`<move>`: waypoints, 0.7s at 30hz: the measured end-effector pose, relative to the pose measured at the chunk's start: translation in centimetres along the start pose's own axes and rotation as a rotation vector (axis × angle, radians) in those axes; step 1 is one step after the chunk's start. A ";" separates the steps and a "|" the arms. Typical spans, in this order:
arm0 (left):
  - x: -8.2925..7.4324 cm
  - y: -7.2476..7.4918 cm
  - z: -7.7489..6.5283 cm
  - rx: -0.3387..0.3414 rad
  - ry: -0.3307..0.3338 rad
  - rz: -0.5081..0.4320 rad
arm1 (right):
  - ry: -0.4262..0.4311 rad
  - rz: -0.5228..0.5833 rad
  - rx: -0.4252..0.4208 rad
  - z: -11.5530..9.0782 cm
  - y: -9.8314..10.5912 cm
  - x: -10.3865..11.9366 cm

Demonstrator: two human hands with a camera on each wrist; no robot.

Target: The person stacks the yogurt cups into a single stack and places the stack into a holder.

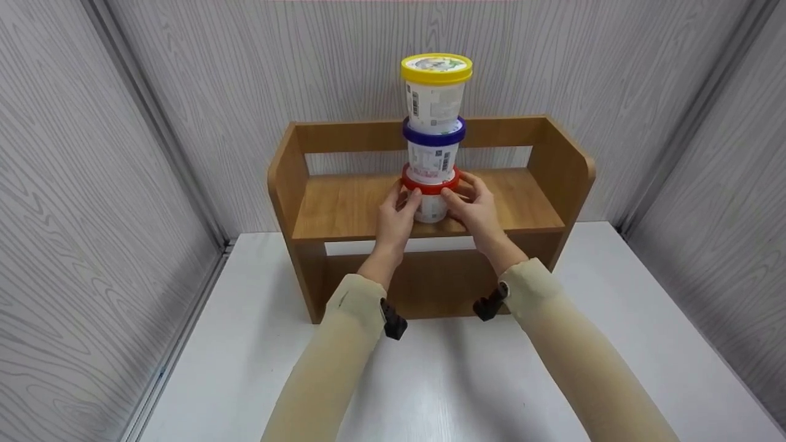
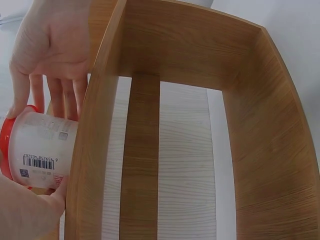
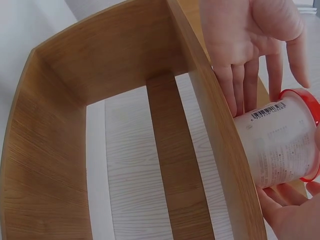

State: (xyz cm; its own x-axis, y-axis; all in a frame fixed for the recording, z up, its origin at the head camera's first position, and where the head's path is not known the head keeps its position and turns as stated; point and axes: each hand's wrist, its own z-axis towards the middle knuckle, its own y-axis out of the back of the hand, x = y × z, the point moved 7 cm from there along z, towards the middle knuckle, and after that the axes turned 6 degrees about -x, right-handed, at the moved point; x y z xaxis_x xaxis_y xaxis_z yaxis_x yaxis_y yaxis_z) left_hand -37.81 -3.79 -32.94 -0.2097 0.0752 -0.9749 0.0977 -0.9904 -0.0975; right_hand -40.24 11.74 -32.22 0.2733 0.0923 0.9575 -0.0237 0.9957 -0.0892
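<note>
Three white tubs are stacked upright on the upper board of a small wooden shelf [image 1: 344, 209]. The bottom tub [image 1: 431, 210] has a red lid, the middle tub [image 1: 433, 158] a blue one, and the top tub [image 1: 435, 104] a yellow one. My left hand [image 1: 394, 222] grips the red-lidded tub from its left side, thumb at the front by the lid. From the other side my right hand [image 1: 480, 212] holds the same tub. Both wrist views show fingers around its printed side, with a barcode between them. Neither hand touches the upper two tubs in the head view.
The shelf has tall side panels and a back rail [image 1: 350, 138]; its lower compartment [image 1: 439, 282] opens toward me. It stands on a white table [image 1: 270, 368]. Grey wood-grain walls [image 1: 80, 184] enclose the table on the left, back and right.
</note>
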 end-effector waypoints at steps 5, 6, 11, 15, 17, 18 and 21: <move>0.1 -0.1 0.0 0.023 0.012 -0.026 | -0.022 0.002 -0.035 0.3 0.1 -0.2; 0.1 -0.1 -0.1 0.029 0.012 -0.030 | -0.023 0.001 -0.040 0.3 0.1 -0.2; -0.1 0.0 -0.3 0.049 -0.028 -0.046 | -0.026 -0.007 -0.056 0.2 0.3 -0.2; -0.5 0.2 -0.6 0.051 -0.083 -0.018 | -0.027 -0.020 -0.068 -0.3 0.9 0.0; -0.8 0.4 -0.9 0.042 -0.104 0.019 | -0.014 -0.019 -0.069 -0.7 1.3 0.3; -0.9 0.6 -1.1 0.039 -0.113 0.035 | -0.005 -0.018 -0.067 -1.0 1.4 0.5; -1.3 1.2 -1.6 0.030 -0.128 0.077 | 0.026 -0.026 -0.044 -1.7 1.6 0.8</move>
State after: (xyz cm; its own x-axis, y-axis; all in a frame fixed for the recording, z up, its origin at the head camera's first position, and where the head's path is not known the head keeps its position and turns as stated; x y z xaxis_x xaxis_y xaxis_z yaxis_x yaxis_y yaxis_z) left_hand -35.82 -4.86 -32.11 -0.3253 -0.0145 -0.9455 0.0896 -0.9959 -0.0156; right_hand -38.40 13.46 -32.03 0.2985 0.0654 0.9522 0.0262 0.9967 -0.0766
